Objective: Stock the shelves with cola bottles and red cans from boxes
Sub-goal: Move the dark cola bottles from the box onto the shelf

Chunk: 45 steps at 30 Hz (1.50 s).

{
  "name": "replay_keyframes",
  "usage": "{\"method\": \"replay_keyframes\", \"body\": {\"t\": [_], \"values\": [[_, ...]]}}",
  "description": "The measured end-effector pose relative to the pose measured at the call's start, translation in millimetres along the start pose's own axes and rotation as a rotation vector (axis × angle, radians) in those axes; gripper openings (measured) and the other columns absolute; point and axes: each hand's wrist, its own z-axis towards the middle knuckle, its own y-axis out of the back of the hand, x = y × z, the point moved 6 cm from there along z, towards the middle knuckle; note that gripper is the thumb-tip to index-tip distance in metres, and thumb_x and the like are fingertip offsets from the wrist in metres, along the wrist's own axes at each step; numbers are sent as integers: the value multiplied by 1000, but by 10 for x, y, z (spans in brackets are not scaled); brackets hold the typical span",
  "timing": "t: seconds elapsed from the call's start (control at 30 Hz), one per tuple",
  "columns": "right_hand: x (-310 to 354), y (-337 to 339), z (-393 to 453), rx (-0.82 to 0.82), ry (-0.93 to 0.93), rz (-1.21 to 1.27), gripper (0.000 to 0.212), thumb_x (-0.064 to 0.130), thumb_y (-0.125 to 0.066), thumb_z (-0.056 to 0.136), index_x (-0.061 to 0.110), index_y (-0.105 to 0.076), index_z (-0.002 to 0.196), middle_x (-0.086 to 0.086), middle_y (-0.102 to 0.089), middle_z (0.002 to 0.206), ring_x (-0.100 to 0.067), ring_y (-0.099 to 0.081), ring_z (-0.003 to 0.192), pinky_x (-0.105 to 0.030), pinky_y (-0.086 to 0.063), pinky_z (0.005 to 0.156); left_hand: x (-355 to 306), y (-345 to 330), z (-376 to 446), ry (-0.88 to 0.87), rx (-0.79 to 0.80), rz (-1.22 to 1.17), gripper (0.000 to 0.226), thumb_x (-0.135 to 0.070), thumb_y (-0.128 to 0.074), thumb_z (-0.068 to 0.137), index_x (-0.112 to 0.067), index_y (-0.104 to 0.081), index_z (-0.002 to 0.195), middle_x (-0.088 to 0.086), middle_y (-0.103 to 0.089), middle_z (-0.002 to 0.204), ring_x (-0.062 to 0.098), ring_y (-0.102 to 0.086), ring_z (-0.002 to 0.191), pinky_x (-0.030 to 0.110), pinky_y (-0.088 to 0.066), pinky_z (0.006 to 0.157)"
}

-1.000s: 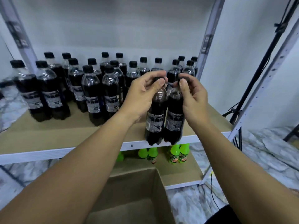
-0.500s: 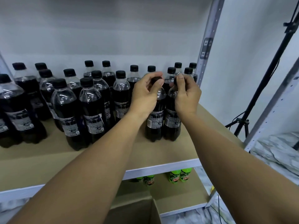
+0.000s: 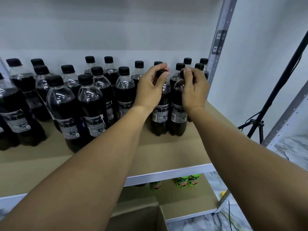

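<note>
Currently, one head view, both arms reaching over the shelf.
left hand (image 3: 150,90): fingers curled round the black cap and neck of the left cola bottle (image 3: 160,117); thumb tip on the cap's right side.
right hand (image 3: 194,90): fingers curled round the cap and neck of the right cola bottle (image 3: 178,117); the cap is mostly hidden by the fingers.
held pair: both bottles upright, bases down on the brown shelf board (image 3: 166,152), side by side and touching, white labels facing the camera.
position on shelf: right part of the board, forward of the back rows, near the grey perforated upright (image 3: 220,35).
stocked bottles (image 3: 90,104): many more dark cola bottles with black caps standing to the left and behind, in loose rows back to the white wall.
front edge: white metal lip (image 3: 168,175) under the board.
lower shelf (image 3: 188,202): green soda bottles (image 3: 187,180) standing just under the lip; only their upper parts show.
cardboard box (image 3: 138,217): open, at the bottom of the view below the left forearm; inside not visible.
right side: black tripod stand (image 3: 260,120) against the wall, well apart from the shelf; marbled floor beneath it.
red cans: cannot tell where.
</note>
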Motion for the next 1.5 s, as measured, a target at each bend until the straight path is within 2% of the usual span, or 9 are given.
{"method": "replay_keyframes", "body": {"t": [0.1,0.2,0.3,0.4,0.67,0.87,1.0,1.23,1.5], "values": [[42,61,-72,36,-28,56,32,35,-57,100,9,-68,114,2,-69,104,4,-63,95,-17,-50,86,-46,17,-79,9,27,73,51,-19,-64,102,-9,-50,150,0,-60,145,8,-54,135,26,-40,116],[131,271,-285,11,-18,66,35,38,-64,96,22,-58,127,7,-58,123,-4,-58,115,-24,-49,99,-88,116,-357,62,41,47,67,-21,-65,101,-15,-33,160,-2,-38,163,7,-32,151,28,-27,125],[242,563,-721,34,30,36,35,32,-69,93,21,-57,124,-1,-55,121,-10,-57,114,-29,-48,97,-176,311,-858,74,45,-26,63,-10,-65,100,-12,-37,157,-1,-44,160,5,-38,148,29,-31,124],[243,653,-1305,393,-71,180,31,18,-75,88,7,-63,114,-9,-63,104,-19,-61,97,-41,-52,90,-208,538,-1459,120,137,-43,50,-4,-67,98,-8,-53,146,2,-65,140,8,-58,133,26,-46,112],[33,674,-3096,1436,-484,88,52,-6,-87,69,12,-74,116,-3,-74,119,-13,-68,115,-25,-51,102,327,1339,-3177,461,586,165,43,-14,-86,79,-16,-75,120,-9,-76,118,5,-68,117,22,-48,107],[-206,496,-4286,2008,-238,-177,67,-4,-91,58,16,-75,120,1,-69,129,-8,-63,120,-24,-48,104,1098,2024,-4527,753,1064,466,71,-31,-99,62,-42,-70,126,-32,-63,130,-12,-53,127,15,-41,110],[-466,454,-4795,2277,-47,-415,73,-6,-88,57,18,-73,124,-3,-68,131,-21,-63,120,-38,-49,102,1375,2240,-4943,857,1244,593,83,-16,-99,61,-27,-66,137,-19,-59,138,0,-51,131,13,-37,110],[-638,513,-4948,2455,173,-565,63,-1,-93,55,15,-78,115,-5,-69,130,-25,-63,117,-23,-44,99,1605,2218,-5075,790,1371,710,71,-4,-96,56,-23,-76,121,-8,-69,130,13,-62,123,33,-50,105],[-539,515,-4857,2355,172,-543,54,9,-85,76,15,-70,128,-12,-70,123,-30,-62,113,-31,-44,94,1490,2130,-5028,705,1173,654,51,-12,-90,74,-19,-76,123,-8,-74,120,7,-65,110,9,-46,89]]}}
